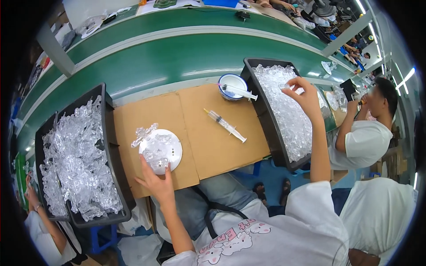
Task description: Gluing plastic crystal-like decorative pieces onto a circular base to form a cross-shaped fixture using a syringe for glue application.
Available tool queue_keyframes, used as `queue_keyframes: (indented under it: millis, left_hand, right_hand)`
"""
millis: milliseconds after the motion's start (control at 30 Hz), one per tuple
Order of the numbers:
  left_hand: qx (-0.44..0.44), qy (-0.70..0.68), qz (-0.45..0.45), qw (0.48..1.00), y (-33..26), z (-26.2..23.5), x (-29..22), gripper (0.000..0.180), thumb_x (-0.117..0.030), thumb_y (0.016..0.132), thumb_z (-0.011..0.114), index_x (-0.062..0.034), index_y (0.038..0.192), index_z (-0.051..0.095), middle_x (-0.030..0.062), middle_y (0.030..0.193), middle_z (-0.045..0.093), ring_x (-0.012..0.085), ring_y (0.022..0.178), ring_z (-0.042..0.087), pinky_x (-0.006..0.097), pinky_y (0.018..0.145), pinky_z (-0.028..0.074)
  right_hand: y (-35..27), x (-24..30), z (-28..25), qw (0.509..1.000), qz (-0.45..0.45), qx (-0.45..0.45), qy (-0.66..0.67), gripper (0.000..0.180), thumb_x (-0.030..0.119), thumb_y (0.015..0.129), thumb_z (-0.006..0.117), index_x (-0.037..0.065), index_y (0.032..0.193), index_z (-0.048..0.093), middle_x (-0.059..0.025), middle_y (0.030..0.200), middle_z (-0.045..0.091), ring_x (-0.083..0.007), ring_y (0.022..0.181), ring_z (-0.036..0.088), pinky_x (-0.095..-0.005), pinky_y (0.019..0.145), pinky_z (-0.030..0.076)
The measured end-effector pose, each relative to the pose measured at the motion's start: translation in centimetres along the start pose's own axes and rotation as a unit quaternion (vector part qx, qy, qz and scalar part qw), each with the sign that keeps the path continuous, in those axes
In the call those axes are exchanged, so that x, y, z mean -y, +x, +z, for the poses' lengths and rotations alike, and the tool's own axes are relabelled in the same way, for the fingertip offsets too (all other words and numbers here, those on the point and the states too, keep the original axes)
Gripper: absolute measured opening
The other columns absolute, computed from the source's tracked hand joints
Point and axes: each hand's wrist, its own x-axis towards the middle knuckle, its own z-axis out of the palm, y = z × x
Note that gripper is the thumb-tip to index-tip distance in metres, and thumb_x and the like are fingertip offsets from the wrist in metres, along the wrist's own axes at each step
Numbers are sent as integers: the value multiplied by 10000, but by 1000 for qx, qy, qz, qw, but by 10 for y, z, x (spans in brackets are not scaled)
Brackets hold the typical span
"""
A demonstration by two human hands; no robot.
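Presently the small clear piece (285,87) sits pinched in the right hand (305,98), above the right tray (266,111). Left hand (156,179), fingers spread, steadies the white disc (162,150); loose crystals beside that grip could scatter if nudged.

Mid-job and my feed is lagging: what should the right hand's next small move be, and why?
Probably carry the small clear piece in the right hand from above the right black bin over to the white disc. The left hand touches the disc's near edge, where clear plastic parts already sit.
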Motion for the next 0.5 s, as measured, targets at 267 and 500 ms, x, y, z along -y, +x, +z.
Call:
queue_keyframes:
  millis: [267, 500]
  left_hand:
    - [-12, 4, 8, 1000, -23, -32, -15, 649, -185, 793, 679, -61, 1359, 385, 138, 1350, 419, 315, 1303, 354, 565, 1078, 168]
    - [4, -66, 55, 996, -22, -51, -24, 458, -104, 784, 667, -99, 1225, 545, 100, 1310, 467, 318, 1287, 377, 533, 1079, 196]
  right_hand:
    - [-80, 95, 94, 852, 198, 186, 448, 157, 159, 874, 614, 48, 985, 620, 3, 796, 619, -42, 731, 547, -172, 599, 400]
    - [-81, 154, 173, 933, -55, 294, 201, 290, 220, 853, 643, -3, 1037, 625, -53, 781, 581, -115, 692, 573, -254, 598, 452]
